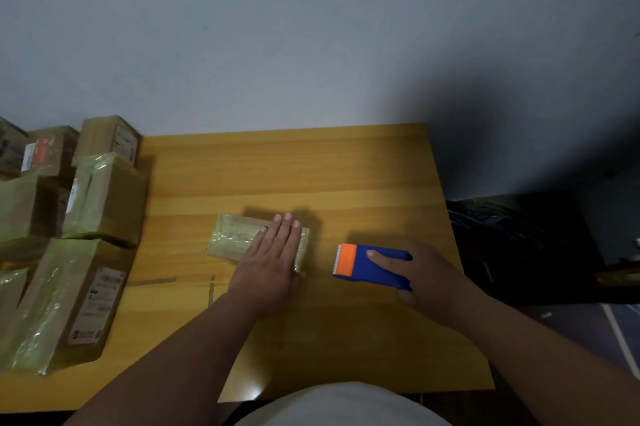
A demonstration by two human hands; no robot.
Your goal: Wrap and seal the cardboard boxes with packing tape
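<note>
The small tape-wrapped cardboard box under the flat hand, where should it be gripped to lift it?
Probably across the small tape-wrapped cardboard box's short width, from above, thumb on the near long side: it lies flat and low on the wooden table.

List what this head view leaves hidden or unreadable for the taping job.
- Small box: its right part is hidden under the flat left hand.
- Dispenser: the tape roll is hidden by the blue body and the gripping right hand.
- Labels on the stacked boxes: too blurred to read.
- Stack at the left: cut off by the frame edge.
</note>
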